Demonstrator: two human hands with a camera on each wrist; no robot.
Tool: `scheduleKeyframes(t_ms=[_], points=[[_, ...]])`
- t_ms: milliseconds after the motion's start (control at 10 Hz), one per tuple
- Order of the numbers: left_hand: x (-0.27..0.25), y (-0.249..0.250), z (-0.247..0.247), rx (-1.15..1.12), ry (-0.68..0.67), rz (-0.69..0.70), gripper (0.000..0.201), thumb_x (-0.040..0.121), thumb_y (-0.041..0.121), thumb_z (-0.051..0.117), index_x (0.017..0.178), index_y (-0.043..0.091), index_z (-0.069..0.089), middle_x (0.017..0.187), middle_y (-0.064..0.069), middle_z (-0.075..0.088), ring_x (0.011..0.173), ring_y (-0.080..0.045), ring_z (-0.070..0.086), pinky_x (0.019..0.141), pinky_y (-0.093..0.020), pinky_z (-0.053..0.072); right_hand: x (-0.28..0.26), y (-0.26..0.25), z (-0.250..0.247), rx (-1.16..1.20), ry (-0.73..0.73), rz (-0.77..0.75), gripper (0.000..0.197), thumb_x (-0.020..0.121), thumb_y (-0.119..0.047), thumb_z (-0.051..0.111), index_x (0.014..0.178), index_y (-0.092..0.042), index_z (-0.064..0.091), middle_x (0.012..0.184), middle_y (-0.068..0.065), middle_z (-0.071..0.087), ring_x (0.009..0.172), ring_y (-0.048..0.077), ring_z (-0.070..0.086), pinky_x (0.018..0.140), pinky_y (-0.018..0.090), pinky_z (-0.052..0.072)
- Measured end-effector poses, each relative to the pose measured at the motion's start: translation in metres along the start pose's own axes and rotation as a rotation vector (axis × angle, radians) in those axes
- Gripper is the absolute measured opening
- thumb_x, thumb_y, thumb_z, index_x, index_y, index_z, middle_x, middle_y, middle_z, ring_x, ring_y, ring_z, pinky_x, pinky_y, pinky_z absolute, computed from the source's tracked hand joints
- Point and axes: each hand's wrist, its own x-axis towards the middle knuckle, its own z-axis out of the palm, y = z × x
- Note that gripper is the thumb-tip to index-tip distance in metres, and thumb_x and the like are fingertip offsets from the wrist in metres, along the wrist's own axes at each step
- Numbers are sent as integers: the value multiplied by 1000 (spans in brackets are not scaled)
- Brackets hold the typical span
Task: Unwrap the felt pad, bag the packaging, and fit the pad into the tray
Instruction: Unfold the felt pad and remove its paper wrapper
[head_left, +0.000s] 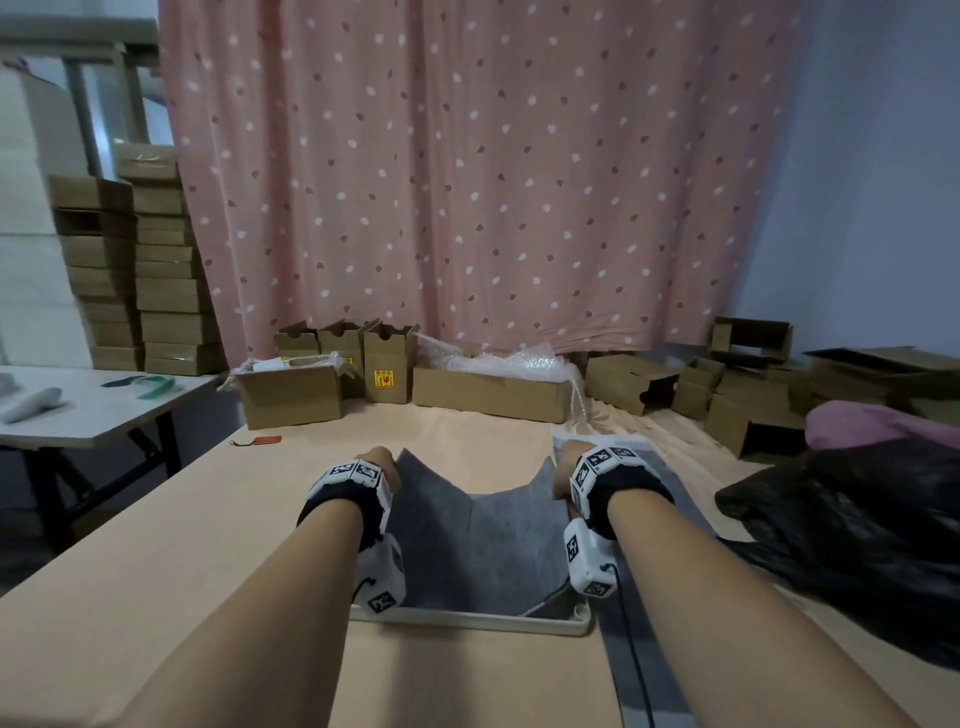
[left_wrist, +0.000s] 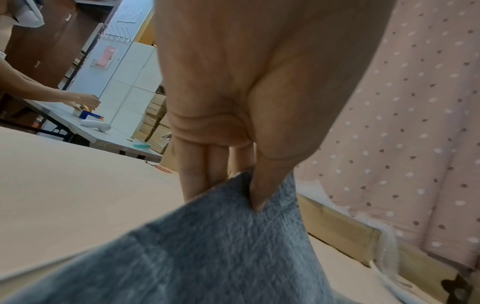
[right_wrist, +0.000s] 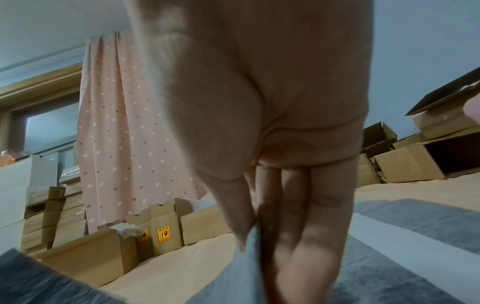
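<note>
A grey felt pad (head_left: 483, 545) hangs between my two hands over a white tray (head_left: 467, 621), its near end down inside the tray and its far edge sagging in the middle. My left hand (head_left: 387, 467) pinches the pad's far left corner (left_wrist: 233, 226) between thumb and fingers. My right hand (head_left: 563, 475) pinches the far right corner (right_wrist: 246, 267) the same way. The tray's far part is hidden by the pad and my wrists.
More grey felt (head_left: 670, 499) with a clear wrapper lies on the table under my right arm. A black plastic bag (head_left: 841, 535) sits at the right. Cardboard boxes (head_left: 488, 392) line the table's far edge before a pink curtain. A small red tag (head_left: 265, 440) lies far left. Another person's hand (left_wrist: 85, 100) works at a side table.
</note>
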Motion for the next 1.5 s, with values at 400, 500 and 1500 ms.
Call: scheduleKeyframes(t_ms=[400, 500, 1500], points=[[-60, 51, -45, -100, 33, 70, 28, 74, 28, 62, 100, 18, 64, 101, -13, 69, 87, -35, 65, 82, -41, 56, -37, -25, -34, 355, 26, -10, 28, 91, -26, 48, 96, 0, 58, 86, 21, 71, 80, 36, 72, 79, 50, 58], [-87, 70, -53, -180, 67, 99, 33, 88, 35, 53, 110, 12, 64, 102, -13, 66, 87, -32, 60, 80, -39, 51, -41, -30, -37, 458, -27, 7, 22, 84, -14, 52, 98, 3, 55, 84, 29, 70, 71, 40, 73, 64, 53, 60], [-131, 110, -65, -966, -38, 352, 23, 93, -3, 56, 112, 1, 69, 104, -18, 68, 98, -29, 63, 94, -44, 53, -14, 35, -25, 841, 188, 94, 104, 46, -56, 89, 126, -13, 39, 116, 3, 62, 105, 24, 62, 95, 44, 51]])
